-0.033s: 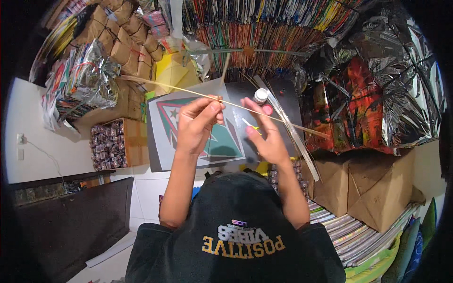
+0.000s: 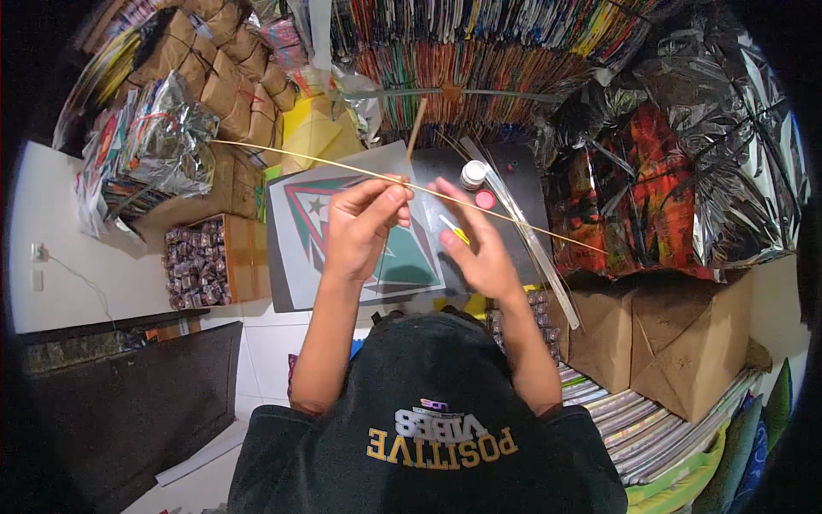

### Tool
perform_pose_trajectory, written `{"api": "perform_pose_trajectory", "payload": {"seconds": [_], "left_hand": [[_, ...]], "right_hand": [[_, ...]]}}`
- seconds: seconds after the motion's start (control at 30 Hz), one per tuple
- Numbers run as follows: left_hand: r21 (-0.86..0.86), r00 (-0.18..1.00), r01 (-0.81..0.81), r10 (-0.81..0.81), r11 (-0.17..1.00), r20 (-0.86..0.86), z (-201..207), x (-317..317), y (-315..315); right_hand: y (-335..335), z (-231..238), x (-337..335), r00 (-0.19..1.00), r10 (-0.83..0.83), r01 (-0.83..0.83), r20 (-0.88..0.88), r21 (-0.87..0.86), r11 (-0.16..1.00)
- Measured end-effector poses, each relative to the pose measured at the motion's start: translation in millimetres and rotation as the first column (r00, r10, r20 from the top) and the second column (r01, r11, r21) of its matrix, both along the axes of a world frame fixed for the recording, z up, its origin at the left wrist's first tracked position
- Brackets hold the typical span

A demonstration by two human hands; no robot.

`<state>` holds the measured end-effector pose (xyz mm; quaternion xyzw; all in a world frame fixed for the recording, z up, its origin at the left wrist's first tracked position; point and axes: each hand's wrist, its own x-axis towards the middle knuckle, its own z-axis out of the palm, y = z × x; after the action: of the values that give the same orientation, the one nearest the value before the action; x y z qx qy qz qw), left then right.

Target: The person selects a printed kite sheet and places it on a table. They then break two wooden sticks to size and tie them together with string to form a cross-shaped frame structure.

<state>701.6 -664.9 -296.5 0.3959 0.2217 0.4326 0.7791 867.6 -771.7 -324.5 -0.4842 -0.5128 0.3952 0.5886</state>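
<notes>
One long thin stick (image 2: 531, 226) and a second stick (image 2: 417, 128) meet in the left hand (image 2: 361, 221), whose thumb and forefinger pinch the long one near its middle, probably so its two ends balance. Held above the patterned sheet (image 2: 415, 253) on the dark table (image 2: 531, 184), it slants past the right hand (image 2: 486, 261), whose thumb stands apart from loosely spread fingers; whether they touch it, I cannot tell. Just beyond, the white jar (image 2: 473, 175) and pink disc (image 2: 485, 200) seem set within easy reach.

Uneven indoor light — silver wrapping (image 2: 743, 201) glints, rim bends into black.
</notes>
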Motion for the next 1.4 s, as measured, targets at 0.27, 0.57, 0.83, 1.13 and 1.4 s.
{"api": "perform_pose_trajectory", "payload": {"seconds": [0.27, 0.57, 0.83, 1.13, 1.4], "left_hand": [[0.113, 0.981, -0.044, 0.065, 0.993, -0.18, 3.0, 6.3, -2.5], [0.297, 0.941, 0.029, 0.074, 0.955, -0.329, -4.6, 10.1, -2.8], [0.747, 0.866, 0.216, 0.231, 0.629, -0.444, -13.8, 4.7, -5.6], [0.427, 0.836, 0.429, -0.171, 0.796, -0.522, -3.3, -37.8, 10.4], [0.104, 0.997, -0.047, 0.053, 0.993, -0.063, -22.8, -67.0, 25.9]], "right_hand": [[-5.8, 24.1, -19.4, 0.988, 0.029, -0.065, -0.155, -0.231, 0.971], [-11.5, 26.3, -33.4, 0.994, 0.111, -0.11, -0.006, -0.117, 0.987], [-11.5, 67.4, -6.6, 0.773, 0.091, -0.312, -0.628, -0.251, 0.916], [-37.8, 81.6, 78.7, 0.899, -0.006, -0.171, -0.438, -0.363, 0.916], [-77.5, 12.6, 144.9, 0.993, -0.098, 0.119, 0.068, -0.549, 0.827]]}}
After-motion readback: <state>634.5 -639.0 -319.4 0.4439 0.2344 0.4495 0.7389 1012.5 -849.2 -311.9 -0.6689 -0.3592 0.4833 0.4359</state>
